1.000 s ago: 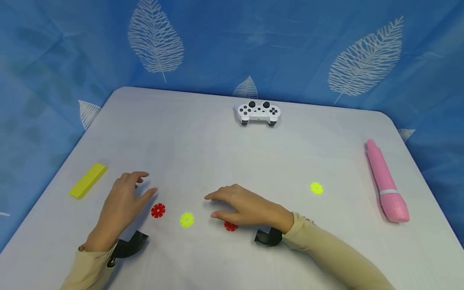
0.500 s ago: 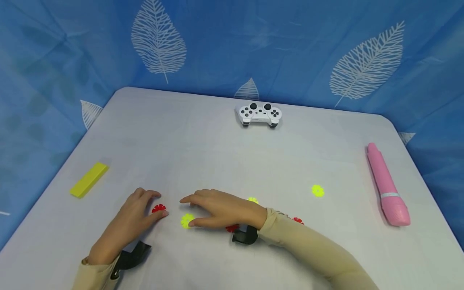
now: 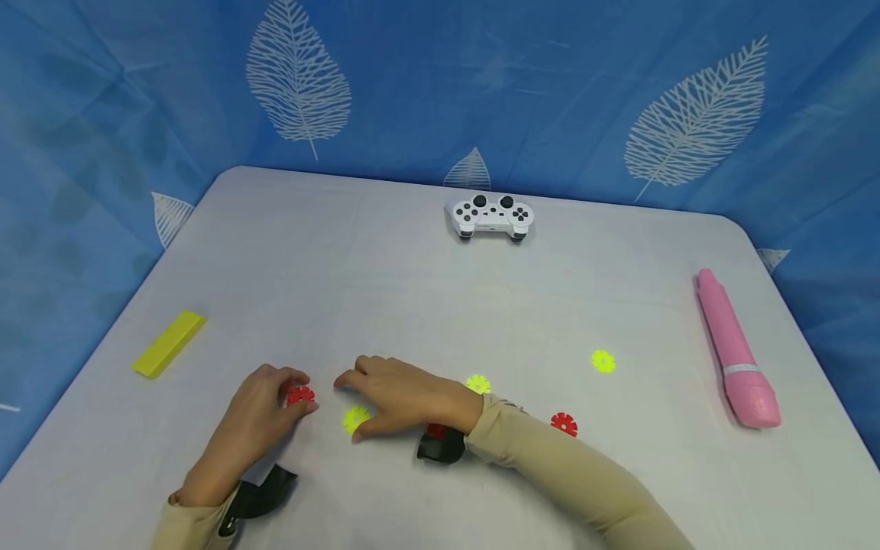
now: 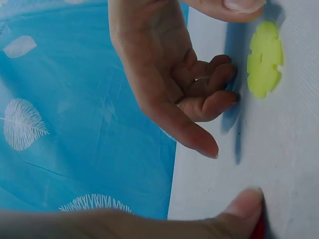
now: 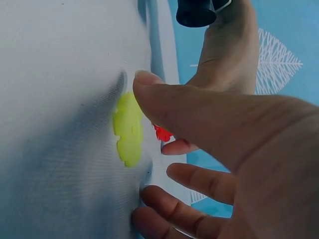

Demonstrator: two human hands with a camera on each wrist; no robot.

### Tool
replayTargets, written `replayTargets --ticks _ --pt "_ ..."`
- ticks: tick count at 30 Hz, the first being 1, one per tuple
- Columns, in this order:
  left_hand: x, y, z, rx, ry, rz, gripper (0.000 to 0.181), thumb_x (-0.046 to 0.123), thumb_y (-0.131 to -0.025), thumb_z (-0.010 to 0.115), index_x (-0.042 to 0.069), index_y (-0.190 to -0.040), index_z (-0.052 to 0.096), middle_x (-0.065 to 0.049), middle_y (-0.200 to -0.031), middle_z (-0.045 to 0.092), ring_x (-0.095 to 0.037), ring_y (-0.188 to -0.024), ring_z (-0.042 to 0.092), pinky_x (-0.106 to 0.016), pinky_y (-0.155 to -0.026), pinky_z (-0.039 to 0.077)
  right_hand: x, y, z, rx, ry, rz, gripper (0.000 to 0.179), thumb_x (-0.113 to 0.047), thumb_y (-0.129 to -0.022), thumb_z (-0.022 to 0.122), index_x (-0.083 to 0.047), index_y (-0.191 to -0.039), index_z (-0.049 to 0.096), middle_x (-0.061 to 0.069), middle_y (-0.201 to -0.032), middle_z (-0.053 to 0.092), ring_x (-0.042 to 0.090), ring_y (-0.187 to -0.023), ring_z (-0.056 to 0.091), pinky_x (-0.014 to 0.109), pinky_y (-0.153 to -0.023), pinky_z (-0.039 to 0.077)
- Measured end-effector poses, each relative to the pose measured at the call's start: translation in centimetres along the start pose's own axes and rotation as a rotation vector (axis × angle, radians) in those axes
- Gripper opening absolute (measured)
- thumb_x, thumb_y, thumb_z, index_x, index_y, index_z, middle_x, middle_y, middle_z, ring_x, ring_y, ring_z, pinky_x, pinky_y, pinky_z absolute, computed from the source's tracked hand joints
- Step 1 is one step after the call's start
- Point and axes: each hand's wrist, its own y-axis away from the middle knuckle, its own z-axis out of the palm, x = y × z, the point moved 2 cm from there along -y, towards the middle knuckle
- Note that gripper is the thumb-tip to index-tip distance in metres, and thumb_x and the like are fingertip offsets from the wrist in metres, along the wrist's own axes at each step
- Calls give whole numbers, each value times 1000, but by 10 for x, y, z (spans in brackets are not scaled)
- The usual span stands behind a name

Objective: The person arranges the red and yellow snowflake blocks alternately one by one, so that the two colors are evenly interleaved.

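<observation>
In the head view my left hand (image 3: 253, 416) curls its thumb and fingers round a red notched disc (image 3: 299, 395), a flat flower-shaped building piece, at its two edges. The left wrist view shows the thumb (image 4: 244, 203) against its red edge. My right hand (image 3: 406, 393) spreads over the table, palm down, beside a yellow-green notched disc (image 3: 354, 418). Its thumb tip lies at this disc's near edge, while the fingers stay apart from it. In the right wrist view the thumb (image 5: 149, 84) partly overlaps the yellow-green disc (image 5: 128, 132).
Another red disc (image 3: 436, 430) is partly hidden under my right wrist. More yellow-green discs (image 3: 603, 361) and a red disc (image 3: 564, 425) lie to the right. A yellow bar (image 3: 169, 344) is at left, a white game controller (image 3: 491, 216) at back, a folded pink umbrella (image 3: 736, 347) at right.
My right hand has moved left from open table to the yellow-green disc, uncovering discs on its right. My left hand has come down toward me and its fingers have drawn in round the red disc.
</observation>
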Motion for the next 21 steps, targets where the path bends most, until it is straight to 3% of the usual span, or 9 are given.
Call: replayTargets --ticks 8,12,17,21 --pt "3 0 0 25 -8 26 27 14 -69 77 4 -92 66 -7 -79 55 -17 -68 46 -25 -58 36 1 4 2 13 4 -10 63 -47 -75 68 -20 -128 48 -4 -106 51 6 -89 47 14 -75 36" --pt "1 0 1 6 37 45 27 12 -72 74 7 -96 64 -3 -70 56 -13 -62 44 -22 -54 35 0 6 2 14 7 -16 62 -46 -75 69 -21 -128 49 -4 -106 51 7 -90 47 14 -75 35" --pt "-2 -1 3 18 122 86 24 12 -77 70 12 -101 68 -1 -74 61 -7 -59 42 -20 -51 35 1 6 2 21 7 -27 60 -45 -76 68 -21 -128 49 -4 -107 51 7 -89 47 15 -75 35" --pt "-2 -5 2 21 187 83 22 15 -79 69 12 -101 69 0 -71 59 -4 -57 41 -20 -50 35 2 7 1 33 9 -35 58 -45 -77 67 -20 -127 50 -3 -107 51 7 -89 47 15 -76 35"
